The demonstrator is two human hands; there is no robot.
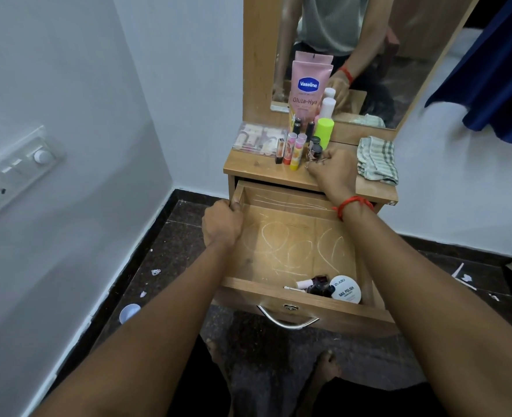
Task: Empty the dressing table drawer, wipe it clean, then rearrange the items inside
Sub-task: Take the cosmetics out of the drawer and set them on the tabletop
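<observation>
The wooden drawer [279, 236] is pulled out, its bottom streaked with white marks. At its front lie a white nail polish remover tub [346, 289] and small nail polish bottles [316, 285]. My left hand [222, 224] grips the drawer's left wall. My right hand [333, 168] rests on the dressing table top [257, 168], fingers curled round small metal pins beside a dark little bottle [315, 152]. Lip balms [294, 152], a green bottle [324, 132], a pink Vaseline tube [309, 88] and a clear makeup case [259, 139] stand on the top.
A striped cloth [376, 161] lies on the top's right side. A mirror [363, 55] rises behind. A wall with a switch plate [14, 173] is at left, a blue cloth [495, 70] hangs at right. Paper scraps and a small lid [130, 312] litter the dark floor.
</observation>
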